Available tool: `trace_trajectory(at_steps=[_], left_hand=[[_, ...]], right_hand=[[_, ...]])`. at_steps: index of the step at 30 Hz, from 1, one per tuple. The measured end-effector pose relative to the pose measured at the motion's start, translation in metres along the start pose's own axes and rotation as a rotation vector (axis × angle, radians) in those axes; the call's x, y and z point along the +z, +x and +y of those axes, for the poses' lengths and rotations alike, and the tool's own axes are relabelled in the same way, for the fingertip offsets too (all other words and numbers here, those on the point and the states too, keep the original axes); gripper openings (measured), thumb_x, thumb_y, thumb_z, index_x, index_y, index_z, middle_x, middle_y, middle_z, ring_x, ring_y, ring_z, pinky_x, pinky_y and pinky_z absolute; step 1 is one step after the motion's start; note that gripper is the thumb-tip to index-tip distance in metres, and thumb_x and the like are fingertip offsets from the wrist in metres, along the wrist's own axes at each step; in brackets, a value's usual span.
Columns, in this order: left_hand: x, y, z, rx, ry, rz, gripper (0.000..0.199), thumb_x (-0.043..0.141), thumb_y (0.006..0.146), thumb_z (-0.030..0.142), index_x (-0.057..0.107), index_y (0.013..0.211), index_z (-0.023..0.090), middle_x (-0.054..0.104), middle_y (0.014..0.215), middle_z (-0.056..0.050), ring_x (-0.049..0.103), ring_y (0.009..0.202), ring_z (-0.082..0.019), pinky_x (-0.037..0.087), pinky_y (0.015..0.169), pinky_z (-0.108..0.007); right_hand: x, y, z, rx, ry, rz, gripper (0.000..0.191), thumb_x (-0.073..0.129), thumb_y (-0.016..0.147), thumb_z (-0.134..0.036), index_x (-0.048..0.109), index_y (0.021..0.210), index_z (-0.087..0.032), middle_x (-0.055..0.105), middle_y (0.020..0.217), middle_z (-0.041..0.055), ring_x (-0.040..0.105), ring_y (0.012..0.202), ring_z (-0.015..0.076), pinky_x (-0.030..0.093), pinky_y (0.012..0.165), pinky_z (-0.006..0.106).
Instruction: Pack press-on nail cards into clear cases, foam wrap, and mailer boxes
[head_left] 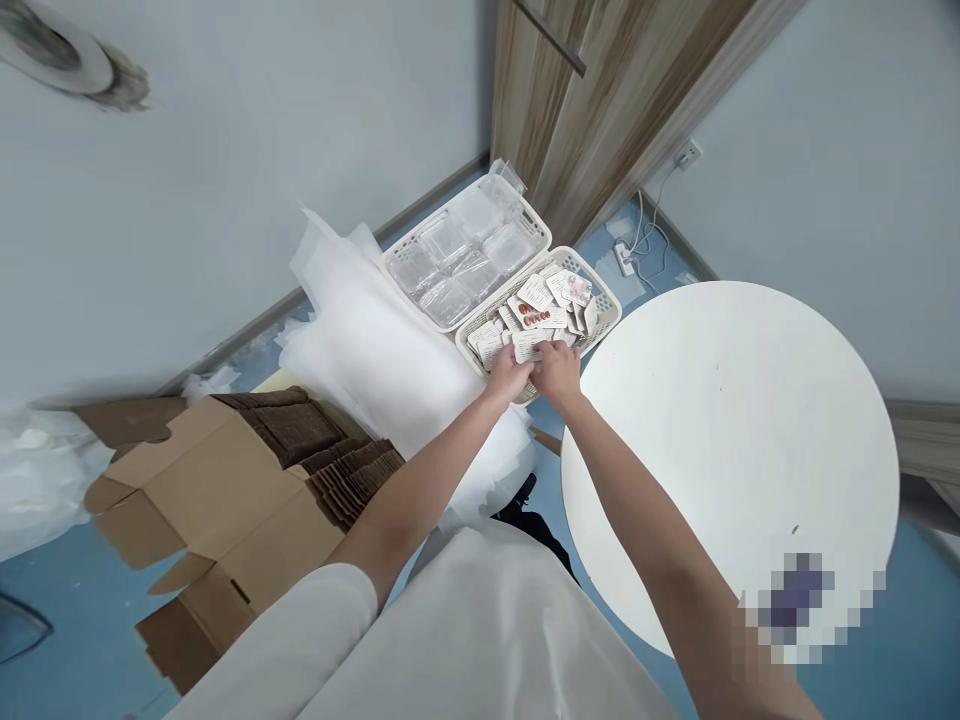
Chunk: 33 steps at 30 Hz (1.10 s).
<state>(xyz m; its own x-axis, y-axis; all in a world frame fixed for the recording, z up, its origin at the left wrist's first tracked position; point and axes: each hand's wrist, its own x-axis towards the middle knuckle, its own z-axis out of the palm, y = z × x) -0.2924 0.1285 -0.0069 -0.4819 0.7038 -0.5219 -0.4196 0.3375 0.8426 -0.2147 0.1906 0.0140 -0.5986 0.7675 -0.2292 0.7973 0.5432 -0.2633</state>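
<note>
A white card (527,345) with printed lines lies right at my fingertips, its far edge tipped up from my hands over the near side of a cream basket (602,300). My left hand (511,377) meets the card's near left edge, fingers bunched and bent inward. My right hand (556,368) comes in just beside it, knuckles up, fingers curled down over the card's right end and the basket's near rim. The two hands sit close together, thumbs almost side by side; the fingertips are too small and covered for me to tell whether either is pinched tight. Both my arms stretch well forward and downward, drawing together toward the wrists, the right forearm passing over the edge of a round white table (720,420) that spreads to the right of my right hand.

Just beyond my fingers, loose cards (536,291) fill the basket in a jumble, one showing a red picture. Past my left hand, touching that basket, a second basket (546,238) holds clear plastic boxes (442,238). White packing sheets (375,345) bulge to the left of my left hand, and folded brown cardboard (202,480) lies farther left, beside my left forearm.
</note>
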Motion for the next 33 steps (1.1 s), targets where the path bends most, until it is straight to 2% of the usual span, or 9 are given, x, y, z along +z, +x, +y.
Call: trace_trajectory(at_steps=[3, 6, 12, 15, 19, 22, 25, 28, 33], left_hand=[[-0.003, -0.015, 0.005, 0.056, -0.008, -0.017, 0.039, 0.052, 0.063, 0.007, 0.055, 0.101, 0.015, 0.062, 0.101, -0.007, 0.056, 0.093, -0.018, 0.044, 0.08, -0.029], [0.0, -0.033, 0.009, 0.087, 0.012, 0.055, 0.043, 0.053, 0.062, 0.007, 0.052, 0.105, 0.015, 0.059, 0.107, -0.008, 0.054, 0.097, -0.018, 0.043, 0.081, -0.029], [0.02, -0.083, 0.011, 0.149, 0.111, 0.115, 0.043, 0.057, 0.062, 0.011, 0.049, 0.104, 0.016, 0.057, 0.103, -0.006, 0.053, 0.095, -0.016, 0.04, 0.084, -0.03], [0.03, -0.116, 0.007, 0.205, 0.181, 0.118, 0.036, 0.057, 0.065, 0.014, 0.05, 0.1, 0.018, 0.056, 0.103, -0.005, 0.051, 0.099, -0.017, 0.037, 0.087, -0.032], [0.042, -0.159, 0.0, 0.303, 0.251, 0.064, 0.026, 0.058, 0.07, 0.022, 0.053, 0.096, 0.02, 0.055, 0.105, -0.005, 0.049, 0.103, -0.018, 0.034, 0.092, -0.034], [0.056, -0.184, -0.007, 0.269, 0.19, -0.046, 0.032, 0.055, 0.074, 0.029, 0.05, 0.105, 0.02, 0.055, 0.108, -0.006, 0.05, 0.103, -0.018, 0.037, 0.089, -0.034], [0.077, -0.205, -0.013, 0.231, 0.125, -0.289, 0.033, 0.053, 0.076, 0.035, 0.052, 0.104, 0.018, 0.058, 0.101, -0.007, 0.055, 0.093, -0.016, 0.042, 0.083, -0.031], [0.099, -0.224, -0.02, 0.208, 0.113, -0.426, 0.026, 0.056, 0.073, 0.036, 0.057, 0.09, 0.016, 0.061, 0.09, -0.005, 0.057, 0.079, -0.014, 0.045, 0.076, -0.029], [0.123, -0.249, -0.028, 0.19, 0.143, -0.489, 0.023, 0.061, 0.07, 0.037, 0.057, 0.079, 0.017, 0.061, 0.078, -0.002, 0.057, 0.072, -0.012, 0.046, 0.072, -0.028]], right_hand=[[-0.005, -0.012, -0.006, 0.002, -0.012, 0.027, 0.03, 0.056, 0.069, -0.028, 0.055, 0.097, -0.017, 0.053, 0.098, 0.0122, 0.05, 0.094, 0.0271, 0.02, 0.092, 0.048], [-0.011, -0.025, -0.008, 0.009, 0.002, 0.069, 0.029, 0.056, 0.07, -0.029, 0.053, 0.096, -0.017, 0.053, 0.097, 0.0121, 0.05, 0.091, 0.0267, 0.023, 0.09, 0.046], [-0.025, -0.058, 0.004, 0.011, 0.132, 0.163, 0.026, 0.053, 0.074, -0.038, 0.049, 0.089, -0.017, 0.053, 0.092, 0.0113, 0.049, 0.093, 0.0259, 0.025, 0.091, 0.046], [-0.034, -0.088, 0.018, 0.014, 0.328, 0.182, 0.029, 0.053, 0.073, -0.043, 0.049, 0.086, -0.018, 0.053, 0.094, 0.0109, 0.05, 0.092, 0.0242, 0.032, 0.088, 0.043], [-0.048, -0.15, 0.043, 0.041, 0.848, 0.107, 0.034, 0.057, 0.068, -0.047, 0.048, 0.087, -0.02, 0.056, 0.095, 0.007, 0.054, 0.086, 0.0194, 0.043, 0.079, 0.036], [-0.059, -0.203, 0.064, 0.038, 1.34, -0.104, 0.035, 0.053, 0.071, -0.051, 0.05, 0.091, -0.022, 0.06, 0.1, 0.0049, 0.059, 0.088, 0.0192, 0.044, 0.082, 0.037], [-0.067, -0.25, 0.082, 0.085, 1.655, -0.141, 0.045, 0.048, 0.073, -0.055, 0.052, 0.103, -0.022, 0.06, 0.108, 0.008, 0.06, 0.092, 0.0232, 0.043, 0.085, 0.042], [-0.069, -0.286, 0.099, 0.122, 1.791, -0.11, 0.053, 0.045, 0.071, -0.058, 0.053, 0.108, -0.02, 0.06, 0.109, 0.0111, 0.06, 0.093, 0.0269, 0.043, 0.085, 0.045], [-0.06, -0.326, 0.129, 0.139, 1.798, -0.005, 0.053, 0.033, 0.076, -0.058, 0.051, 0.109, -0.021, 0.058, 0.114, 0.0107, 0.057, 0.101, 0.0256, 0.043, 0.084, 0.044]])
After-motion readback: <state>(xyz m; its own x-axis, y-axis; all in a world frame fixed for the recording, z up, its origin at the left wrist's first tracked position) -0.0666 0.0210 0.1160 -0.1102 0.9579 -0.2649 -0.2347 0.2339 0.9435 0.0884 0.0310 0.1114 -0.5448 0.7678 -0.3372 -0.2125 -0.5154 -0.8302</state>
